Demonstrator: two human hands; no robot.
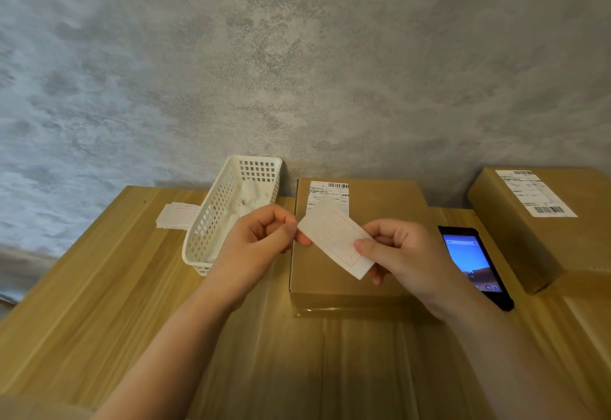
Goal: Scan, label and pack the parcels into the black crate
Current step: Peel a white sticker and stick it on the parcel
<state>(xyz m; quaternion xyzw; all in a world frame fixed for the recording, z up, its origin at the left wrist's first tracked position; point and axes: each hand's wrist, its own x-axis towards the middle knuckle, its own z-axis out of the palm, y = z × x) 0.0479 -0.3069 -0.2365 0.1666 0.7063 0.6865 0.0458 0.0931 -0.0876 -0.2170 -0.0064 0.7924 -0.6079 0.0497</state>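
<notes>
— Two hands over the desk (pixel 99 304), both busy with one slip?
— Yes. The left hand (pixel 254 241) pinches the upper left corner of the white label (pixel 334 241) between thumb and forefinger; the right hand (pixel 400 257) pinches its lower right end, thumb on top. The label has a red frame printed on it and hangs tilted in the air, above the near parcel.
— Where does that parcel lie?
— The brown parcel (pixel 334 277) sits flat on the desk just behind the hands, with a printed shipping sticker (pixel 327 196) on its far left corner.
— And around it?
— Right of it a black handheld scanner (pixel 472 260) lies with its screen lit. Farther right sits a second parcel (pixel 529 231), barcode sticker on top. Left is a white perforated basket (pixel 224 208) with crumpled paper inside, and beyond that a small stack of labels (pixel 175 217). A grey mottled wall (pixel 297 55) stands behind.
</notes>
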